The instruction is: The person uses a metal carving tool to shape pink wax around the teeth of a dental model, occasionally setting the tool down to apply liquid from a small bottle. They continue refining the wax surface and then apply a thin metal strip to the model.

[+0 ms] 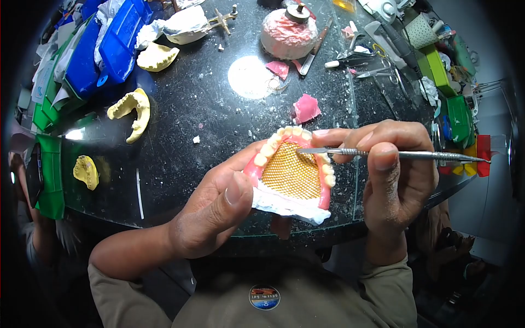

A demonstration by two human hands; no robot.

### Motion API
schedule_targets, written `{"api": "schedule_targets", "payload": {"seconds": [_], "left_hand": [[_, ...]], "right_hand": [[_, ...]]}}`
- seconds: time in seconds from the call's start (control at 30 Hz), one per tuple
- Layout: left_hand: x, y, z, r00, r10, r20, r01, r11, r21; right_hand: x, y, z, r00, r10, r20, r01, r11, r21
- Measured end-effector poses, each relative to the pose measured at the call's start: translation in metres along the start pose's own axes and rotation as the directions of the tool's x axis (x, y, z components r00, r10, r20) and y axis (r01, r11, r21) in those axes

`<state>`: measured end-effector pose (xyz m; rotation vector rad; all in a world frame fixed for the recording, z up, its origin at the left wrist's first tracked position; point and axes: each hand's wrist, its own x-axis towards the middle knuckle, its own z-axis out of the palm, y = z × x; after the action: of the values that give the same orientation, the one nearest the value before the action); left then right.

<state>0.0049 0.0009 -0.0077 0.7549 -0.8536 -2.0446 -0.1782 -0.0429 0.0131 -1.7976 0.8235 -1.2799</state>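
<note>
My left hand [216, 202] grips an upper denture [257, 167] on a white plaster base [292, 206], near the front edge of the table. The denture has cream teeth around a pink wax rim, with a gold mesh [290, 174] across its palate. In my right hand [391, 169] a metal wax carver [404, 155] is pinched between thumb and fingers, lying nearly level. Its flat blade tip is over the mesh, just behind the teeth; whether it touches cannot be told. My right fingertips are close to the denture's right side.
Pink wax pieces [306, 108] lie beyond the denture. Yellow plaster casts [139, 117] are at left, beside blue bins [117, 49]. A round pot with pink wax [287, 35], a knife [317, 48] and several tools [377, 71] stand or lie at the back and right.
</note>
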Motion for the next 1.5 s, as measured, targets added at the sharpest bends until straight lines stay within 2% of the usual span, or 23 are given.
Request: {"api": "schedule_targets", "payload": {"seconds": [0.57,0.93,1.2,1.3,1.33,1.37,1.43,1.47,1.5], "left_hand": [[-0.002,0.001,-0.001,1.0,-0.004,0.028,0.004,1.0,0.002],[-0.002,0.0,-0.002,1.0,0.019,0.019,-0.02,0.999,0.04],[-0.002,0.0,-0.008,0.999,0.032,0.037,-0.034,0.997,0.069],[-0.004,0.0,-0.009,0.999,0.047,-0.003,-0.047,0.997,0.066],[-0.003,-0.003,-0.009,0.999,0.049,0.001,-0.049,0.997,0.058],[-0.003,-0.012,-0.012,0.994,0.107,-0.017,-0.107,0.994,0.004],[-0.002,-0.015,-0.01,0.992,0.089,-0.091,-0.099,0.988,-0.12],[-0.002,-0.017,-0.01,0.992,0.087,-0.088,-0.1,0.984,-0.149],[-0.002,-0.017,-0.009,0.991,0.091,-0.094,-0.107,0.979,-0.172]], "right_hand": [[-0.001,-0.001,0.002,0.999,0.024,-0.032,-0.023,0.999,0.022],[0.001,0.0,-0.001,0.991,-0.091,-0.1,0.087,0.995,-0.039],[0.004,-0.003,-0.005,0.983,-0.124,-0.138,0.123,0.992,-0.018],[0.01,-0.004,-0.021,0.965,-0.218,-0.147,0.204,0.974,-0.102],[0.013,0.001,-0.033,0.93,-0.297,-0.215,0.274,0.953,-0.132],[0.014,0.001,-0.044,0.892,-0.295,-0.342,0.28,0.955,-0.095],[0.008,-0.006,-0.081,0.875,-0.269,-0.402,0.237,0.963,-0.127],[0.002,-0.007,-0.091,0.815,-0.299,-0.496,0.208,0.951,-0.23],[-0.013,-0.005,-0.103,0.801,-0.302,-0.517,0.167,0.942,-0.291]]}}
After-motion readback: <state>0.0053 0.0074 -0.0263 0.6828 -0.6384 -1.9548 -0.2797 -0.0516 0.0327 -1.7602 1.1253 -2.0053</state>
